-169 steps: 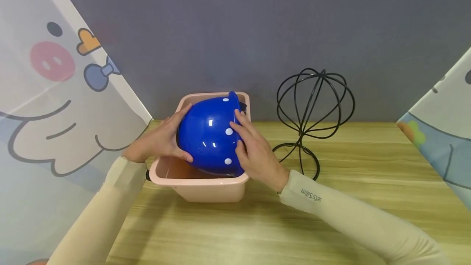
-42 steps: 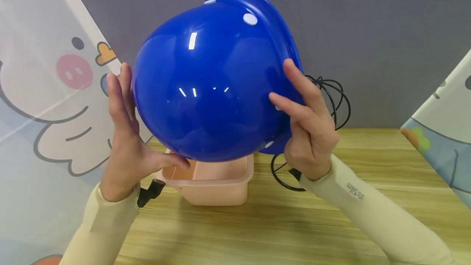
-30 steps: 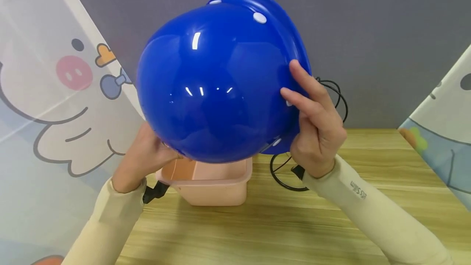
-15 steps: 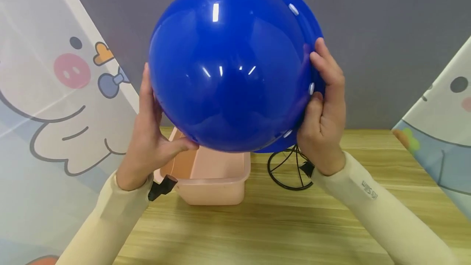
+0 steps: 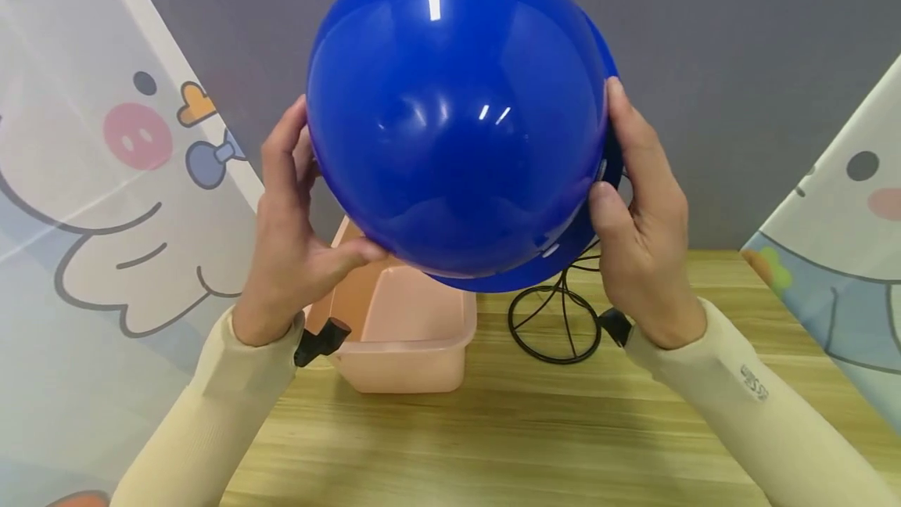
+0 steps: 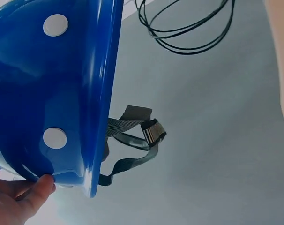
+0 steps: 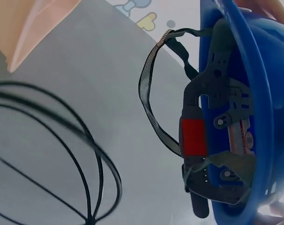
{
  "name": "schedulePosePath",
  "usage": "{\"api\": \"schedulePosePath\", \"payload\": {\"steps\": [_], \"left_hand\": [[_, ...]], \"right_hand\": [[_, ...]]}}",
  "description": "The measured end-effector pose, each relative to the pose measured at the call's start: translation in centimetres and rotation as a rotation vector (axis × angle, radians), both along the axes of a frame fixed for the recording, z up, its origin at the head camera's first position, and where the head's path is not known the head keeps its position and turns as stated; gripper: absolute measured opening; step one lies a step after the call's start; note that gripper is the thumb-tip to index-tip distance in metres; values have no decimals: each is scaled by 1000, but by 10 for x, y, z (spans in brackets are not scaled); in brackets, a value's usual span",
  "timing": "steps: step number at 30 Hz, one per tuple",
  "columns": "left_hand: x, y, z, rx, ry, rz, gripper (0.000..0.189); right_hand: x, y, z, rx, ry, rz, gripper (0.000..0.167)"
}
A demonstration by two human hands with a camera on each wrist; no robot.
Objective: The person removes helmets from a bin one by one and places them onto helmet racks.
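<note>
A glossy blue hard hat (image 5: 457, 116) hangs in the air above the table, its crown turned towards the head camera. My left hand (image 5: 288, 249) grips its left side, thumb low on the shell. On the other side, my right hand (image 5: 647, 241) holds it near the brim. White round studs dot the shell in the left wrist view, where a dark chin strap (image 6: 128, 163) dangles from under the brim. Inside the hat, the right wrist view shows a dark headband (image 7: 193, 98) with a red patch. Most of the right hand's fingers are hidden behind the brim.
Below the hat stands a pink plastic bin (image 5: 408, 370) on the wood-grain table (image 5: 535, 444). To its right is a black wire stand (image 5: 556, 361), its upper part mostly covered by the hat. A grey wall (image 5: 704, 84) rises behind, with cartoon-printed panels (image 5: 162, 257) at both sides.
Both hands have lifted the hard hat out of the pink bin towards the camera. Lately it has shifted right and up, its crown turning to face me, while the right hand's hold moved along the brim.
</note>
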State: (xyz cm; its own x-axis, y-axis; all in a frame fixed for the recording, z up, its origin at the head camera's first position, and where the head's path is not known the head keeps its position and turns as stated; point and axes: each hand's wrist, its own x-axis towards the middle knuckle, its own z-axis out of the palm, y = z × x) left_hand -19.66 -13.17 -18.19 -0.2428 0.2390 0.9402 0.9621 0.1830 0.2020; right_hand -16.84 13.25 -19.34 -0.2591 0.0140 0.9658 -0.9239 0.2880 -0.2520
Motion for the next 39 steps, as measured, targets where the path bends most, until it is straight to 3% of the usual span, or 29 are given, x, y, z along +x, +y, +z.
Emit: {"api": "schedulePosePath", "payload": {"steps": [6, 13, 22, 28, 35, 39], "left_hand": [[-1, 8, 8, -72, 31, 32, 110], [-3, 17, 14, -116, 72, 54, 102], [-6, 24, 22, -178, 108, 44, 115], [-17, 30, 26, -199, 103, 65, 117], [-35, 45, 24, -191, 100, -4, 104], [-47, 53, 21, -216, 115, 1, 97]], "right_hand": [[1, 12, -1, 38, -11, -22, 87], [6, 18, 1, 57, -37, -35, 86], [4, 27, 1, 29, -43, -25, 87], [-4, 37, 3, 33, -53, 6, 92], [-9, 48, 4, 122, -111, -63, 91], [-7, 46, 8, 116, -113, -57, 88]]}}
